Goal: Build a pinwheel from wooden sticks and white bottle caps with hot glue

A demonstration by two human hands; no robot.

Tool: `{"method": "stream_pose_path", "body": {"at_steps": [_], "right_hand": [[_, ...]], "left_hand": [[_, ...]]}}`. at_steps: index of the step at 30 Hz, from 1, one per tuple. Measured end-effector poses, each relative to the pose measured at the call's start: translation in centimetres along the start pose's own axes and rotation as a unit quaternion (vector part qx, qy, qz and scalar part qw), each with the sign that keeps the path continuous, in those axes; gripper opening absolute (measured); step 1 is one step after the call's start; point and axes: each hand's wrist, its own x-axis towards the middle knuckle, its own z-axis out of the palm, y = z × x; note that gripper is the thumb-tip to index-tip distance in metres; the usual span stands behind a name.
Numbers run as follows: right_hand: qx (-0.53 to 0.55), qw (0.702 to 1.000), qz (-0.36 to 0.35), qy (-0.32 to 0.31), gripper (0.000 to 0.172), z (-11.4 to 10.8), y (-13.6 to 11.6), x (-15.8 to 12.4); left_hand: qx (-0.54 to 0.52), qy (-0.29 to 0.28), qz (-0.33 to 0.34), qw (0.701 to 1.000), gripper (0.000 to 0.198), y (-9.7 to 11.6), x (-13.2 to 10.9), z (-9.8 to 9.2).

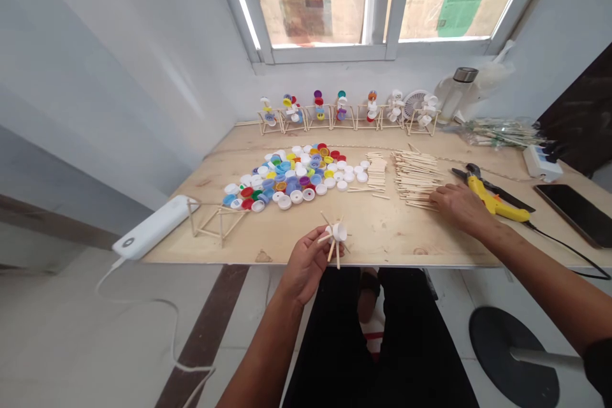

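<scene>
My left hand [307, 259] is closed around a small wheel of wooden sticks with a white bottle cap [339, 231] on it, held above the table's front edge. Several sticks radiate outward from its hub. At the right, my right hand [456, 207] rests at the lower edge of a pile of wooden sticks [415, 172], its fingertips touching them; whether they grip one is hidden. A yellow glue gun [495, 201] lies just beyond that hand. Left of the sticks spreads a heap of coloured bottle caps [287, 182].
Stick frames with cap wheels [319, 113] line the back of the table. A stick frame [217, 223] and white power bank-like device [155, 229] sit at the left. A phone [576, 213], white adapter [542, 162], bagged sticks [502, 132] and a bottle [456, 95] are at the right.
</scene>
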Motion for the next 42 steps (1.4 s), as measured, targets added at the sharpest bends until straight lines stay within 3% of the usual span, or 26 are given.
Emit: {"method": "stream_pose_path", "body": {"at_steps": [7,21,26,30,36,42], "right_hand": [[0.042,0.999,0.009,-0.020,0.024,0.6,1.0,0.2],[0.106,0.992,0.046,-0.043,0.015,0.4,1.0,0.3],[0.101,0.994,0.046,-0.026,0.015,0.1,1.0,-0.2],[0.120,0.990,0.065,0.037,0.015,-0.8,0.7,-0.9],[0.273,0.946,0.119,0.129,0.014,-3.8,-3.5,-1.2],[0.465,0.872,0.055,0.142,0.014,-6.4,-10.0,-0.9]], "left_hand": [[-0.005,0.001,-0.002,1.000,0.022,0.0,0.1,-0.2],[-0.005,0.001,-0.006,1.000,0.022,-0.1,0.2,-0.3],[-0.012,-0.001,-0.003,1.000,0.022,-0.1,0.2,-0.2],[-0.020,0.005,-0.006,1.000,0.022,-0.1,0.3,-0.2],[-0.029,-0.005,-0.003,1.000,0.021,-0.1,0.4,-0.3],[-0.019,-0.007,-0.007,1.000,0.018,-0.2,0.3,-0.5]]}}
